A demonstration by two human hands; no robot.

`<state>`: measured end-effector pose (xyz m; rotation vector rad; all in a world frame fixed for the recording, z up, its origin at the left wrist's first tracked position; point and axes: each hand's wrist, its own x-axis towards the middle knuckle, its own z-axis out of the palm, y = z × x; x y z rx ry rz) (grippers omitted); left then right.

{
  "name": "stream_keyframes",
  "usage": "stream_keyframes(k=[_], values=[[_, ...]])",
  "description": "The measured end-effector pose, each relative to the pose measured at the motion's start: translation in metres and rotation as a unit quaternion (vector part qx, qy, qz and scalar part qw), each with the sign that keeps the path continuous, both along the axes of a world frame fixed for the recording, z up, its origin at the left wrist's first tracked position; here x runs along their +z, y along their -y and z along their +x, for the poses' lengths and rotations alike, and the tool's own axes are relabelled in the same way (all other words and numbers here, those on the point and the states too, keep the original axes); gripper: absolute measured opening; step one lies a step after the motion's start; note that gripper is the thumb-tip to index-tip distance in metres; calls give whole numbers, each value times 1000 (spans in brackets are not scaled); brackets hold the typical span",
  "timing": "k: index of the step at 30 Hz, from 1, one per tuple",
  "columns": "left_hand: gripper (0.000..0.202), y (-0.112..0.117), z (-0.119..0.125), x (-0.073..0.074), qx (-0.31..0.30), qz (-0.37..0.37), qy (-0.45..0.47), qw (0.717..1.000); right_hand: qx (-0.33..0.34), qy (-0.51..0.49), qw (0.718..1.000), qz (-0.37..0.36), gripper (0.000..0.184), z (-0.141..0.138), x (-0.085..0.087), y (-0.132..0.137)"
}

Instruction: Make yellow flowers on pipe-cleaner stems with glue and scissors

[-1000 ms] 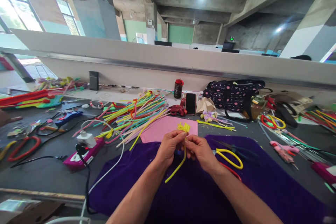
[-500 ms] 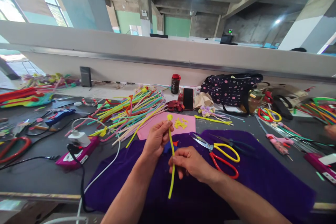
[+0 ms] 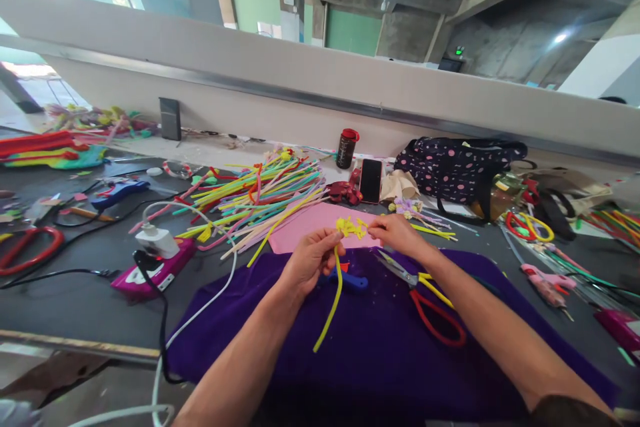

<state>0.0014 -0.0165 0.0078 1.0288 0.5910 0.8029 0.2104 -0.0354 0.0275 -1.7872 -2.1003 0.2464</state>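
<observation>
My left hand [image 3: 314, 259] pinches a yellow pipe cleaner [image 3: 338, 293] just below its bunched yellow tip. The free end hangs down over the purple cloth [image 3: 380, 340]. Beyond that tip, small yellow pieces [image 3: 357, 229] lie in a loose pile on a pink sheet [image 3: 300, 227]. My right hand [image 3: 397, 235] reaches to the right edge of this pile with fingertips pressed together; whether a piece is between them is hidden. Below my right wrist, scissors [image 3: 413, 283] with one yellow and one red handle rest on the cloth. A blue-handled tool [image 3: 354, 281] lies partly behind the pipe cleaner.
Many coloured pipe cleaners [image 3: 270, 193] are heaped to the left of the sheet. A pink power strip [image 3: 155, 270] with a white cable sits at left. Farther back stand a phone [image 3: 371, 180], a dark bottle [image 3: 347, 149] and a patterned bag [image 3: 450, 167]. A pink glue gun [image 3: 543, 280] lies at right.
My right hand has let go of the pipe cleaner's stem and moved up and right to the yellow pieces. My left hand still holds the pipe cleaner. The view has tilted down slightly.
</observation>
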Motion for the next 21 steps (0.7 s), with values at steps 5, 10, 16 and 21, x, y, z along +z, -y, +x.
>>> stream_keyframes(k=[5, 10, 16, 21], values=[[24, -2, -4, -1, -3, -28, 14, 999, 8, 62, 998, -10, 18, -14, -18, -38], [21, -1, -5, -1, -6, -36, 19, 999, 0, 113, 993, -25, 19, -25, -35, -53], [19, 1, -5, 0, -4, -49, 30, 998, -16, 111, 993, -31, 16, -20, -40, -63], [22, 0, -6, 0, -17, -45, 16, 999, -41, 47, 998, -13, 18, -6, -36, -64]])
